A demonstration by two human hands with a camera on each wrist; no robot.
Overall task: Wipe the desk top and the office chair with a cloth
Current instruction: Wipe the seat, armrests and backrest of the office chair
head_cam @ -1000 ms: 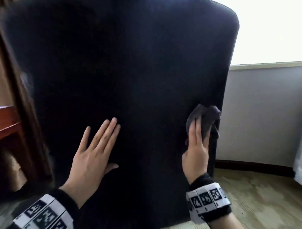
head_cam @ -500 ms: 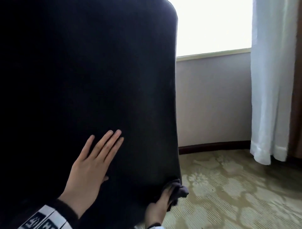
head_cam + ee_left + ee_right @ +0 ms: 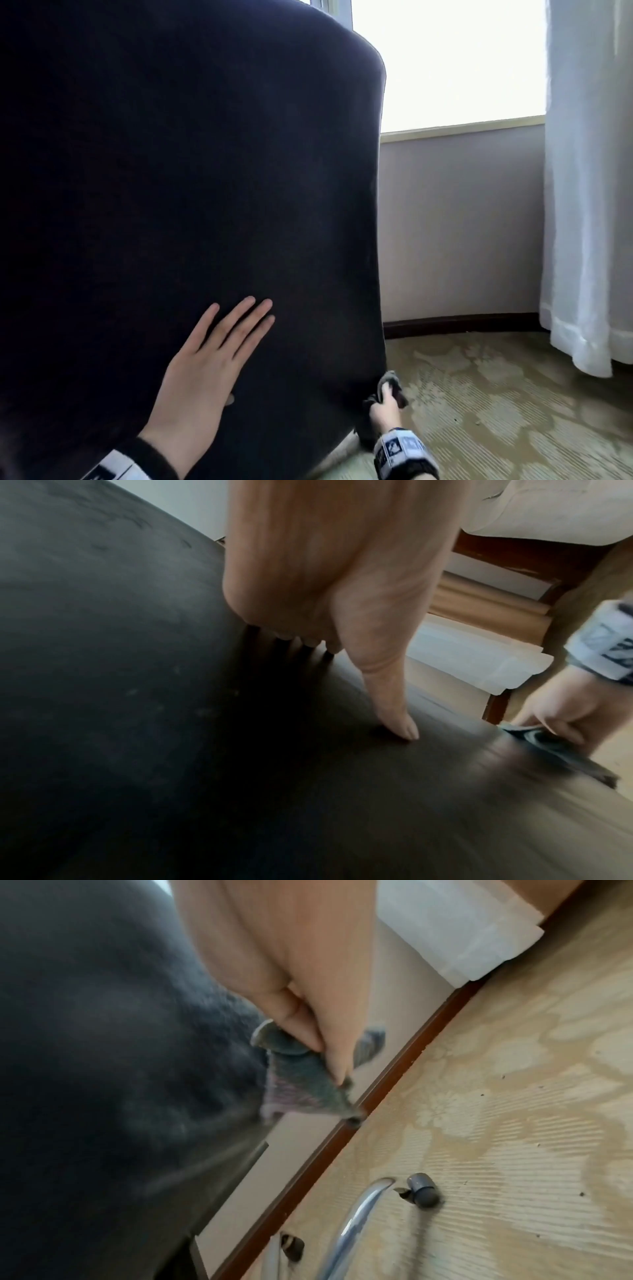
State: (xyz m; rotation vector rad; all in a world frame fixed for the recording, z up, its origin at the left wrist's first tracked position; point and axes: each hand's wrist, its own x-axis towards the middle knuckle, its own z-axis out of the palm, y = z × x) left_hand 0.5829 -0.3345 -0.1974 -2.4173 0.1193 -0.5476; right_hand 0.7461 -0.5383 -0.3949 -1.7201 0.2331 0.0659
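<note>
The black office chair back point(image 3: 191, 192) fills the left and middle of the head view. My left hand point(image 3: 209, 363) lies flat on its lower part, fingers straight and spread, thumb tip on the fabric point(image 3: 407, 731). My right hand point(image 3: 385, 406) is low at the chair back's lower right edge and pinches a dark grey cloth point(image 3: 390, 382) between thumb and fingers. In the right wrist view the cloth point(image 3: 301, 1085) hangs bunched from the fingertips against the chair's edge point(image 3: 137, 1069). In the left wrist view the right hand point(image 3: 555, 718) holds the cloth point(image 3: 548, 748) on that edge.
A grey wall point(image 3: 459, 222) with a dark skirting board point(image 3: 459, 322) stands behind the chair under a bright window point(image 3: 445, 58). A white curtain point(image 3: 589, 171) hangs at the right. Patterned carpet point(image 3: 513, 404) covers the floor. The chair's chrome base leg point(image 3: 356, 1221) and a castor point(image 3: 423, 1190) sit below.
My right hand has slid the cloth down the chair's right edge from mid height to near the bottom. The left hand stays flat on the chair back. The view has swung right.
</note>
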